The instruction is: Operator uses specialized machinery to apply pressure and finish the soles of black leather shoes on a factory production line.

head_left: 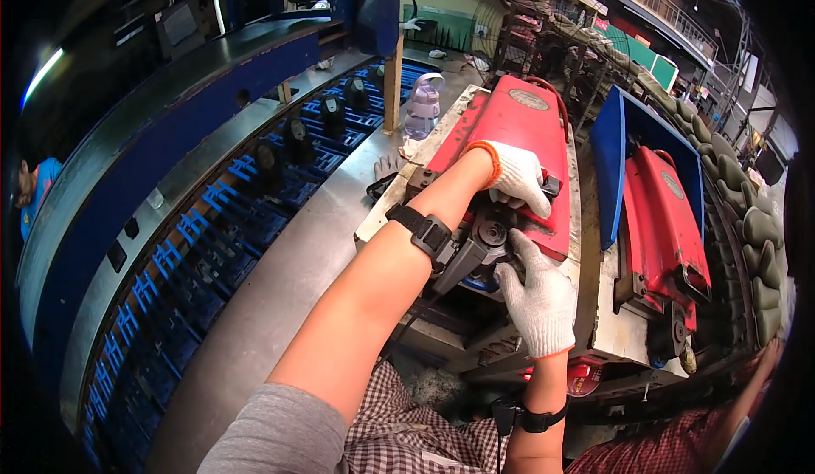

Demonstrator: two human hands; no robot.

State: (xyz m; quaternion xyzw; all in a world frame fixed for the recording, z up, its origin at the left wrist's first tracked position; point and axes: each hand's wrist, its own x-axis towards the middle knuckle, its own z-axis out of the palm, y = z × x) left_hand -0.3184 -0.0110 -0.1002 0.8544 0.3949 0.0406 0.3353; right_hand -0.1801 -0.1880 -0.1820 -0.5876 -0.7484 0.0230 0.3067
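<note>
My left hand [514, 177], in a white knit glove with an orange cuff, lies on the front of a red machine housing [518, 126]. Its fingers curl over a small black part [553, 187] at the housing's edge. My right hand [537, 302], gloved the same way, is just below. Its fingers point up against the black and grey mechanism [486, 238] under the housing. Whether it grips anything there is hidden. Both wrists carry black straps.
A curved blue conveyor [212, 219] with black moulds runs along the left. A clear bottle [422, 104] and a spare glove [389, 166] lie behind the machine. To the right are a blue panel [609, 160], a second red machine [666, 211] and olive pieces [751, 219]. Another person [34, 189] stands far left.
</note>
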